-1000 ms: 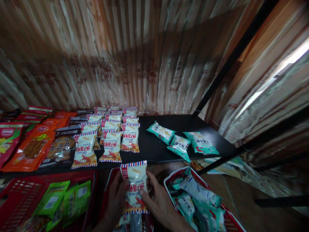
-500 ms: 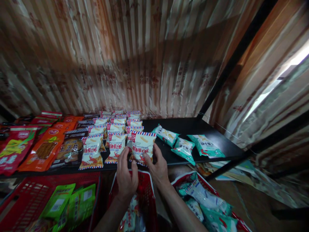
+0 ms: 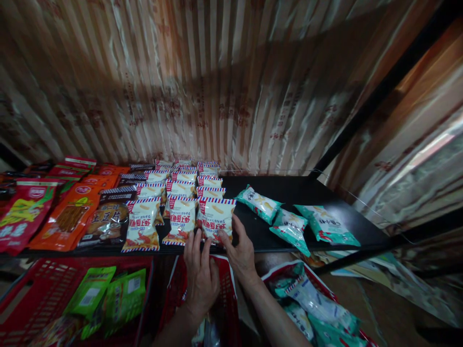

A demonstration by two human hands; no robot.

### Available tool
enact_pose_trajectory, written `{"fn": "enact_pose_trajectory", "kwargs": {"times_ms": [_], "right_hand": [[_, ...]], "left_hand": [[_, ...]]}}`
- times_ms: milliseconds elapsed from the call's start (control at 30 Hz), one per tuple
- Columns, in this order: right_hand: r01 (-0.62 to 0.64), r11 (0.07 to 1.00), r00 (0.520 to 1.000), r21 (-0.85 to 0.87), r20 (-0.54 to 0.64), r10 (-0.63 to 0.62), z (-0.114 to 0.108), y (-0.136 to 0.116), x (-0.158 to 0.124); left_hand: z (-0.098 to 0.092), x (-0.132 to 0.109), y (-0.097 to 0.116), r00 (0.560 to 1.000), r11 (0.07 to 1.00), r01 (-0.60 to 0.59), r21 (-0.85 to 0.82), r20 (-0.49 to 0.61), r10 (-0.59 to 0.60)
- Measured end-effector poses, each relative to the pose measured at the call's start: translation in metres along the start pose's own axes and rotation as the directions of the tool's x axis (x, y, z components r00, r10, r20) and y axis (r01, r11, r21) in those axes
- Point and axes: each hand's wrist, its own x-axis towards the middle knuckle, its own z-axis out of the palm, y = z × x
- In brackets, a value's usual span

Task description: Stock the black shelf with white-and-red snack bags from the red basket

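A white-and-red snack bag (image 3: 216, 214) stands upright at the front of the right-hand row of like bags on the black shelf. My right hand (image 3: 241, 253) holds its lower right side, thumb on the front and fingers round the edge. Below its lower left corner is my left hand (image 3: 202, 274), fingers stretched out and their tips at the bag's bottom edge. Left of it stand two more front bags of the same kind, a middle one (image 3: 180, 219) and an outer one (image 3: 142, 224), with several behind.
Teal snack bags (image 3: 291, 229) lie loosely on the black shelf (image 3: 249, 181) at right. Orange packets (image 3: 68, 217) and pink packets (image 3: 27, 212) stand at left. Below are red baskets: one (image 3: 39, 284) with green packets, one (image 3: 231, 294) under my hands, one (image 3: 318, 279) with teal bags.
The snack bag has settled at the front of its row, in line with its neighbours. My left hand has drawn down from its side toward me; my right hand stays on it. The view has shifted slightly.
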Motion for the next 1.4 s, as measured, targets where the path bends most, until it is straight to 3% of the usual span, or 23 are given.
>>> {"fn": "enact_pose_trajectory", "kwargs": {"times_ms": [367, 633, 767, 1133, 1400], "right_hand": [[-0.068, 0.997, 0.997, 0.033, -0.02, 0.069, 0.014, 0.001, -0.003], [0.07, 0.989, 0.992, -0.132, -0.091, -0.082, 0.019, 0.004, -0.001], [0.09, 0.986, 0.993, -0.138, -0.061, -0.099, 0.018, 0.006, 0.0], [-0.011, 0.994, 1.0, -0.109, 0.02, 0.013, 0.015, 0.008, -0.004], [0.034, 0.994, 0.998, -0.107, 0.056, -0.028, 0.013, 0.005, -0.003]], "left_hand": [[-0.004, -0.005, -0.008, 0.998, 0.998, 0.059, 0.011, 0.02, -0.059], [-0.008, -0.009, -0.014, 0.992, 0.999, -0.016, 0.037, 0.125, 0.011], [-0.011, -0.009, -0.014, 0.987, 0.999, -0.032, 0.022, 0.157, 0.028], [-0.004, -0.017, -0.015, 0.98, 1.0, -0.009, 0.018, 0.199, 0.005], [0.0, -0.017, -0.014, 0.976, 1.0, 0.02, 0.01, 0.217, -0.021]]}}
